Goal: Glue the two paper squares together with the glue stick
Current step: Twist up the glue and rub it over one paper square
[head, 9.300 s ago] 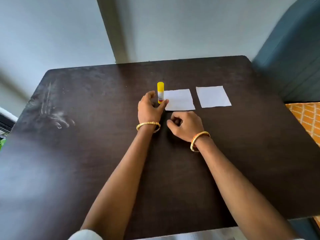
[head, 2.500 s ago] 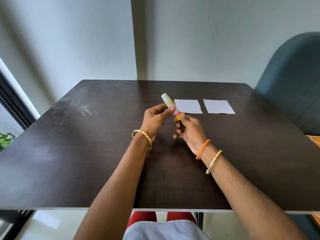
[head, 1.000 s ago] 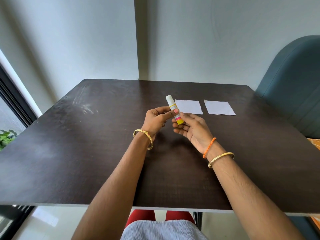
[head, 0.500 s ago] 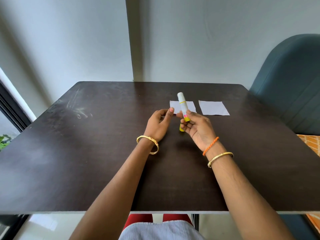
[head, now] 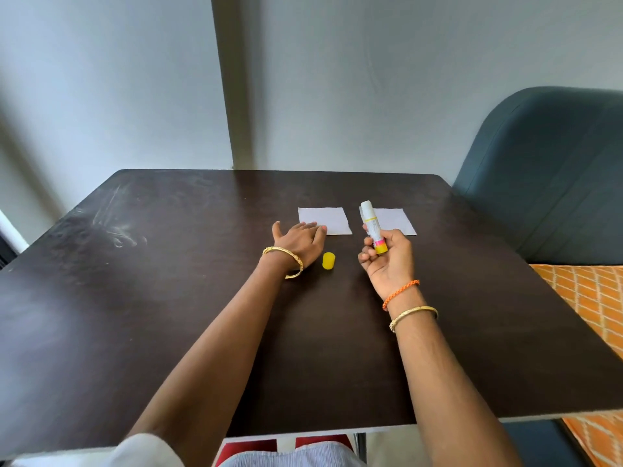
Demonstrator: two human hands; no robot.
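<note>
The yellow cap (head: 328,261) now lies mid-frame on the counter (head: 168,298); my right hand (head: 387,257) pinches the uncapped glue stick (head: 372,227), and my left hand (head: 300,242) has spread flat beside the left paper square (head: 328,219), ready for gluing.

— Where does the camera sit?
— On the person's head, above the near edge of the dark surface (head: 141,332), looking forward and down.
— How much does it take in?
— A wide view: the whole surface out to the far wall (head: 371,79), both forearms coming in from the near edge, a chair (head: 553,170) at far right.
— Any second view?
— Only this one.
</note>
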